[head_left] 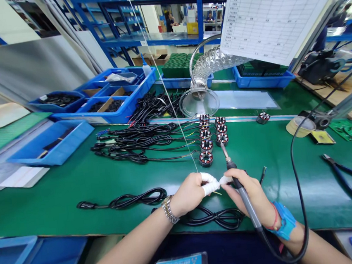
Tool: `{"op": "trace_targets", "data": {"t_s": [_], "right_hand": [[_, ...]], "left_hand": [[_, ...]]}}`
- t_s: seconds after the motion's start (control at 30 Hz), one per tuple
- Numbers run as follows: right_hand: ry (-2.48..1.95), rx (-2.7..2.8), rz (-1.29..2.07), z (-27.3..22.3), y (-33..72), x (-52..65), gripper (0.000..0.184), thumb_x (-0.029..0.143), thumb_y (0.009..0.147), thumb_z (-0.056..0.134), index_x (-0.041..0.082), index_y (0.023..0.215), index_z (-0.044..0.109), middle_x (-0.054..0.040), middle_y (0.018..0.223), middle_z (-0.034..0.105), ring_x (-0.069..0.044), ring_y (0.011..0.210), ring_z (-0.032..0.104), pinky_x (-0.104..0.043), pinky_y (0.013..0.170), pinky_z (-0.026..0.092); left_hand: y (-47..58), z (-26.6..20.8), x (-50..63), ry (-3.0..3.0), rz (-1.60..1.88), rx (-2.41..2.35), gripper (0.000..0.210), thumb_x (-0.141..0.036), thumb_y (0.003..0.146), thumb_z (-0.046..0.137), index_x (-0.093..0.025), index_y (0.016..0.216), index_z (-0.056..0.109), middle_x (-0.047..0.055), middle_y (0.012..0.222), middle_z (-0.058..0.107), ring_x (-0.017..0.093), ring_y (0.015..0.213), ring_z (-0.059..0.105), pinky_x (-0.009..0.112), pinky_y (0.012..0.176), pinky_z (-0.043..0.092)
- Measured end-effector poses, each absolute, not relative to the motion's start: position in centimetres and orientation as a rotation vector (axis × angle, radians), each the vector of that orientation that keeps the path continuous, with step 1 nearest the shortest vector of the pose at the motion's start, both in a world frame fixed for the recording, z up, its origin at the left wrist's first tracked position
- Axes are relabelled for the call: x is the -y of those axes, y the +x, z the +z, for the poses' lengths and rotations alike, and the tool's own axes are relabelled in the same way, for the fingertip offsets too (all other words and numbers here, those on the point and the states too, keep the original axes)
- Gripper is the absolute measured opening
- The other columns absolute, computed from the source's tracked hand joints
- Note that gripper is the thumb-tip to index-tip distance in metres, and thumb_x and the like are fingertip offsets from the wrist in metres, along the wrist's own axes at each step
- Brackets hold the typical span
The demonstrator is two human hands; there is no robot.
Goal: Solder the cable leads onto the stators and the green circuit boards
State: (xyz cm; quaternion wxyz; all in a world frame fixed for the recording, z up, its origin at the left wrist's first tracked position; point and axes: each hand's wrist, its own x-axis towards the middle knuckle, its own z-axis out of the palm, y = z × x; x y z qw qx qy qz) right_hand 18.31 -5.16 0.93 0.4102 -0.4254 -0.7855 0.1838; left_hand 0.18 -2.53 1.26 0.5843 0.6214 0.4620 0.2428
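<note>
Our right hand [258, 195] has its fingers [241, 176] closed around a grey-and-black, pen-shaped soldering iron [248, 207] above the glossy green counter [46, 202], its metal tip at the nearest round, black-and-red coil [222, 138] of the shorter column. Our left hand [188, 195] has white-wrapped fingers pinched together beside it; what they grip, we cannot make out. A looped black cable [229, 219] lies below.
</note>
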Motion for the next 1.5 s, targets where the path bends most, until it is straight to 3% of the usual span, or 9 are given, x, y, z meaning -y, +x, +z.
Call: {"op": "trace_targets", "data": {"t_s": [0.27, 0.53, 0.7, 0.83, 1.13, 1.5], "right_hand": [[-1.461, 2.075, 0.566, -0.3, 25.4, 3.8, 0.042, 0.031, 0.076, 0.059, 0.022, 0.113, 0.042, -0.0064, 0.101, 0.060, -0.018, 0.086, 0.062, -0.029, 0.075, 0.049], [-1.336, 2.185, 0.788, -1.1, 23.8, 4.3, 0.043, 0.030, 0.076, 0.059, 0.021, 0.114, 0.042, -0.0053, 0.100, 0.062, -0.016, 0.082, 0.062, -0.027, 0.074, 0.049], [-1.233, 2.097, 0.539, 0.9, 23.7, 3.8, 0.021, 0.026, 0.081, 0.054, 0.022, 0.102, 0.054, -0.0021, 0.088, 0.065, -0.012, 0.072, 0.061, -0.023, 0.066, 0.048], [-1.088, 2.111, 0.436, 3.8, 23.8, 2.6, 0.026, 0.027, 0.080, 0.054, 0.022, 0.105, 0.058, -0.0033, 0.083, 0.065, -0.014, 0.069, 0.059, -0.026, 0.063, 0.046], [-0.964, 1.631, 0.889, 2.5, 23.2, 0.8, 0.010, 0.028, 0.074, 0.058, 0.019, 0.072, 0.062, 0.0000, 0.062, 0.056, -0.013, 0.057, 0.049, -0.029, 0.056, 0.039], [-0.971, 1.627, 1.017, 1.9, 23.5, 0.7, 0.008, 0.026, 0.073, 0.059, 0.020, 0.071, 0.064, 0.0000, 0.060, 0.055, -0.014, 0.058, 0.048, -0.031, 0.059, 0.040]], "left_hand": [[0.1, 0.5, 0.4, 1.308, 0.606, -1.076, 0.013, -0.024, 0.066, 0.060, -0.013, 0.062, 0.065, -0.001, 0.057, 0.054, 0.008, 0.054, 0.040, 0.021, 0.053, 0.030], [0.4, -0.8, -0.3, 1.386, 0.630, -1.091, 0.015, -0.028, 0.068, 0.061, -0.013, 0.064, 0.064, 0.001, 0.064, 0.060, 0.011, 0.061, 0.049, 0.022, 0.060, 0.037], [0.3, -1.2, 0.4, 1.428, 0.651, -1.116, 0.019, -0.032, 0.071, 0.059, -0.013, 0.070, 0.063, 0.003, 0.072, 0.063, 0.014, 0.068, 0.054, 0.025, 0.067, 0.041], [0.4, -1.3, 0.7, 1.418, 0.630, -1.131, 0.020, -0.032, 0.072, 0.058, -0.013, 0.070, 0.063, 0.004, 0.073, 0.064, 0.014, 0.068, 0.055, 0.026, 0.067, 0.043], [0.8, -1.0, 0.8, 1.458, 0.630, -1.144, 0.014, -0.027, 0.071, 0.058, -0.013, 0.067, 0.061, 0.001, 0.067, 0.062, 0.011, 0.063, 0.053, 0.023, 0.062, 0.041], [0.7, -1.0, 0.7, 1.494, 0.623, -1.137, 0.013, -0.025, 0.071, 0.057, -0.014, 0.067, 0.061, 0.001, 0.066, 0.060, 0.011, 0.062, 0.051, 0.022, 0.060, 0.040]]}}
